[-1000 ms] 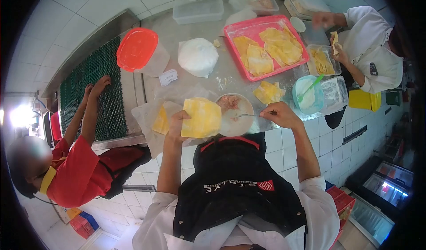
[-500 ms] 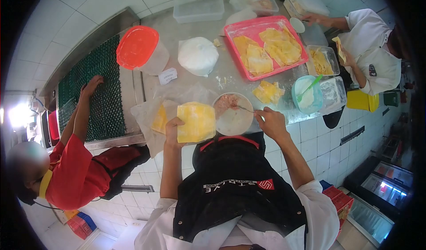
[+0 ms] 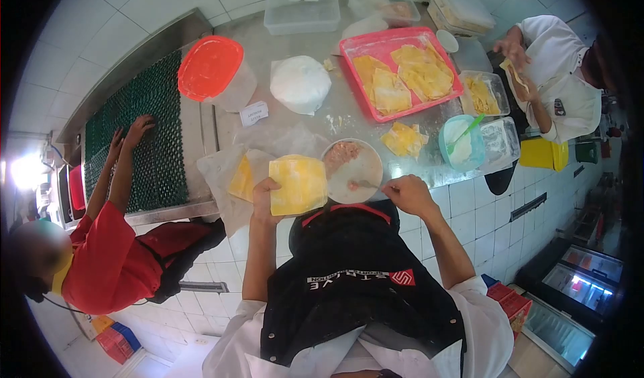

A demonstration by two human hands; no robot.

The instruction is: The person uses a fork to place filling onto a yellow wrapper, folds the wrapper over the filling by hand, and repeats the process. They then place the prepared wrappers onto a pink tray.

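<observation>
Dough square [image 3: 300, 185] in left hand [image 3: 261, 198], mostly to the hand's right.

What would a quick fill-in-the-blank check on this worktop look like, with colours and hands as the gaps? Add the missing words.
1. The flat sheet held in the left hand is ____ in colour.
2. The metal utensil reaching over the white bowl is held in the person's ____ hand.
3. The large tray with several sheets in it is ____ in colour.
4. The tool in the light blue bowl is ____ in colour.

Missing words: yellow; right; pink; green.
</observation>
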